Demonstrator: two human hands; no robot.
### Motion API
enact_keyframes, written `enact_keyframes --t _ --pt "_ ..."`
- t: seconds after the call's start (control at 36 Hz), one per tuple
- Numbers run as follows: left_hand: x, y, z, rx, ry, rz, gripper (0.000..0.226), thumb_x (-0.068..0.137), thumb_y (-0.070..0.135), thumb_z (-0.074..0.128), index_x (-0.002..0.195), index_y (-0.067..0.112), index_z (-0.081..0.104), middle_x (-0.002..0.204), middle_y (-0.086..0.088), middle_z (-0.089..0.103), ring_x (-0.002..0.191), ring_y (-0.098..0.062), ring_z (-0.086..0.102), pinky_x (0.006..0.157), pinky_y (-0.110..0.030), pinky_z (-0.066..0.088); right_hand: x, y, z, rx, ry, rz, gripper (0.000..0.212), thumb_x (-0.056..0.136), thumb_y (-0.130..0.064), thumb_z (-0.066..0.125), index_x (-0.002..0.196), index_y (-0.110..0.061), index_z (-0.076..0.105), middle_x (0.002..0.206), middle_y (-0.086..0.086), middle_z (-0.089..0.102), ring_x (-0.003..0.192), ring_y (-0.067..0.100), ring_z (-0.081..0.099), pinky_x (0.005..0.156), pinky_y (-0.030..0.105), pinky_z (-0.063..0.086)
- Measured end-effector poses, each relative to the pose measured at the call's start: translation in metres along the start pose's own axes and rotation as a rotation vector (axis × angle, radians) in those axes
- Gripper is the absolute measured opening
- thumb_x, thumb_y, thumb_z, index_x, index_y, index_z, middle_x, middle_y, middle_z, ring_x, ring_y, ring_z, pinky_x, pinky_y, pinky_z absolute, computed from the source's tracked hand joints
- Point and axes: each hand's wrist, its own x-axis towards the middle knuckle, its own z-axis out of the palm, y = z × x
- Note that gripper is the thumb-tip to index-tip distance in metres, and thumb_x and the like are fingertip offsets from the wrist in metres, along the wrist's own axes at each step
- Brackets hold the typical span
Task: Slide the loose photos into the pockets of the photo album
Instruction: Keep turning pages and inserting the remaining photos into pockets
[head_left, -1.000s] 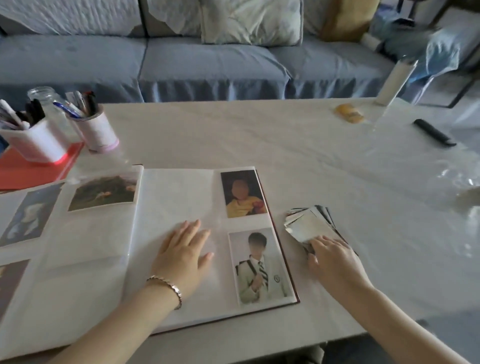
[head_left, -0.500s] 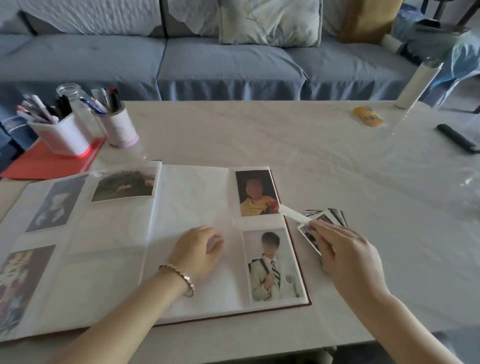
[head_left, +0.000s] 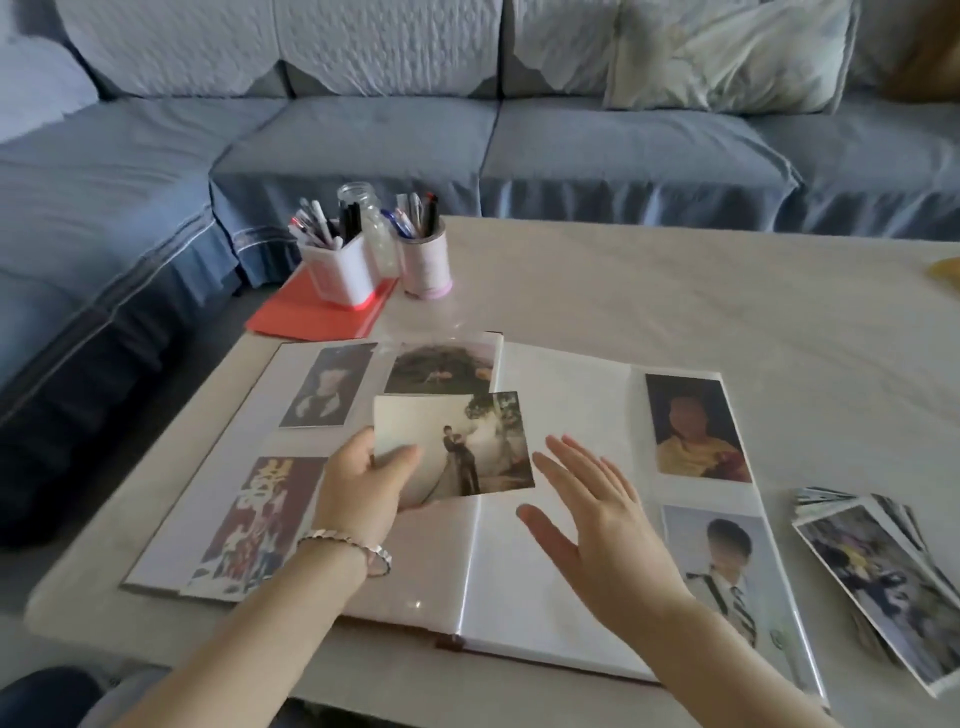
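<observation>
Fingers (head_left: 397, 458) of the left hand (head_left: 358, 483) pinch the loose photo (head_left: 467, 447) at its near-left corner, thumb on the face, the rest curled behind it. It is held just above the inner column of the left page of the photo album (head_left: 566, 395), overlapping the lower edge of a landscape print (head_left: 441, 366) already pocketed there. Its long axis runs left to right, the right end dipping a little. The right hand (head_left: 597, 514) is released – fingers straight and spread, holding nothing – and hovers over the bare inner column of the right page, just beside the photo's free right edge.

What the next move likely turns on: the vacant pocket (head_left: 431, 561) appears to lie below the photo, toward the person, partly under the left wrist. The left hand has the photo, while the right is nearer the spine and could lift the film. Which side that pocket opens on I cannot tell through the glare.

On the table (head_left: 675, 301) the stack of loose photos (head_left: 878, 566) lies well apart to the right; two pen holders (head_left: 340, 270) and a red folder (head_left: 311, 312) sit beyond the album, out of the way
</observation>
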Motion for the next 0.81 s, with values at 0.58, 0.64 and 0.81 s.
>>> enact_keyframes --t 0.58,0.64,0.81 --pt "0.061 -0.065 -0.082 0.161 0.519 0.034 0.015 0.092 0.007 0.047 0.099 -0.004 0.053 0.092 -0.011 0.056 0.082 -0.025 0.05 0.068 -0.031 0.036 0.037 -0.026 0.046 0.076 -0.329 0.126 0.069 0.092 -0.049 0.046 0.149 -0.024 0.015 0.156 -0.016 -0.006 0.142 0.009 0.012 0.112 0.017 0.007" --pt "0.063 -0.068 -0.083 0.173 0.54 0.036 0.015 0.092 0.007 0.046 0.099 -0.004 0.052 0.092 -0.013 0.056 0.08 -0.025 0.049 0.067 -0.03 0.034 0.037 -0.026 0.046 0.077 -0.327 0.123 0.069 0.092 -0.049 0.046 0.149 -0.025 0.016 0.155 -0.018 -0.005 0.142 0.009 0.012 0.111 0.016 0.007" --pt "0.064 -0.069 -0.084 0.172 0.555 0.048 0.017 0.092 0.008 0.046 0.101 -0.005 0.051 0.099 -0.014 0.059 0.082 -0.024 0.05 0.062 -0.027 0.035 0.037 -0.026 0.046 0.086 -0.32 0.116 0.067 0.092 -0.049 0.046 0.148 -0.026 0.018 0.139 -0.029 -0.009 0.141 0.009 0.014 0.109 0.015 0.009"
